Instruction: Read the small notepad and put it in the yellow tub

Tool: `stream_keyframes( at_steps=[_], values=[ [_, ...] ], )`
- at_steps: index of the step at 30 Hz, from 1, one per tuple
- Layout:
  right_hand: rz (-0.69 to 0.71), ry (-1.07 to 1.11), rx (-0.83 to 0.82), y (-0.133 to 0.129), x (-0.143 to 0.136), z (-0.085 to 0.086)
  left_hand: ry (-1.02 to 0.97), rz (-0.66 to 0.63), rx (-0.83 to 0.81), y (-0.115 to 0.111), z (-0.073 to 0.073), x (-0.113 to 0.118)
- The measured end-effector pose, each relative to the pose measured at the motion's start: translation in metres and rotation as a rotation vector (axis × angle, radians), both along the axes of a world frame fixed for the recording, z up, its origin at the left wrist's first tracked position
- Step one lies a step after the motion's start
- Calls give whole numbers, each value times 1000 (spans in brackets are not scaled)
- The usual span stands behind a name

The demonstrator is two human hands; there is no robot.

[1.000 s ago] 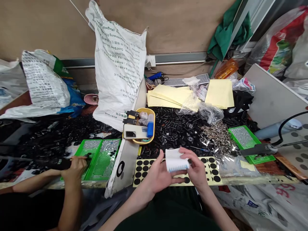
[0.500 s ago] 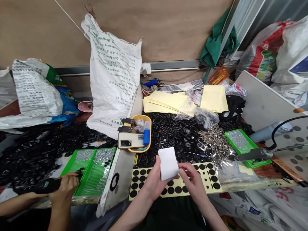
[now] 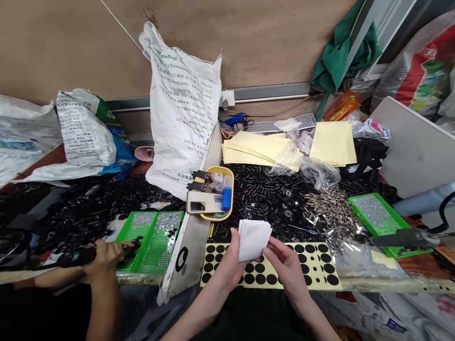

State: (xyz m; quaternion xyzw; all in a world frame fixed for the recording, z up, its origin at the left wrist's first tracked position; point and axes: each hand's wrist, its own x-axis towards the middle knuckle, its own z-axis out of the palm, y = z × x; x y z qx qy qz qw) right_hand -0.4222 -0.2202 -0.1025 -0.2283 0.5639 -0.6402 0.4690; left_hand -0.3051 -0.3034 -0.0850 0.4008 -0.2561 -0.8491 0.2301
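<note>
A person's left hand (image 3: 231,265) and right hand (image 3: 286,267) hold a small stack of white paper sheets (image 3: 253,238) above a yellow sheet of black round stickers (image 3: 316,270). Beside them, a co-worker's hand (image 3: 103,258) (gripping a black tool) rests at a green perforated plastic tray (image 3: 151,241).

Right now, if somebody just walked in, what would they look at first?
Probably the white sheets held up in the middle by the left hand and right hand. Under them lies a yellow sheet of black dots, with a heap of small black parts behind. A tall white printed sack stands against the wall.
</note>
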Motion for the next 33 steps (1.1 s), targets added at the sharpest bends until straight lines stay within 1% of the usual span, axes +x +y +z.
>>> stream_keyframes(
  at_steps=[3,8,11,13,16,19,23,25,27,30,32,33],
  values=[
    [9,34,15,3,2,1,-11,15,39,-2,3,3],
    [19,87,35,14,2,6,32,-10,80,-6,5,6],
    [59,59,3,20,2,11,59,8,116,-10,5,7],
    [64,19,18,21,2,14,47,-34,124,-12,5,8],
    [13,-69,76,17,3,14,-27,-122,78,-13,4,8],
    [-33,-146,47,14,2,11,-70,-123,2,-12,2,7],
    [-13,-30,48,15,-1,7,-82,-105,-22,-15,0,7],
    [4,-10,54,17,-1,8,-61,-111,33,-18,2,7],
    [33,2,33,19,-2,10,-9,-111,138,-22,5,8],
    [154,40,-1,21,-2,15,68,-115,281,-28,12,8],
    [210,6,3,22,0,17,104,-125,321,-31,15,8],
    [202,-44,13,21,2,17,116,-124,330,-33,16,8]
  ],
)
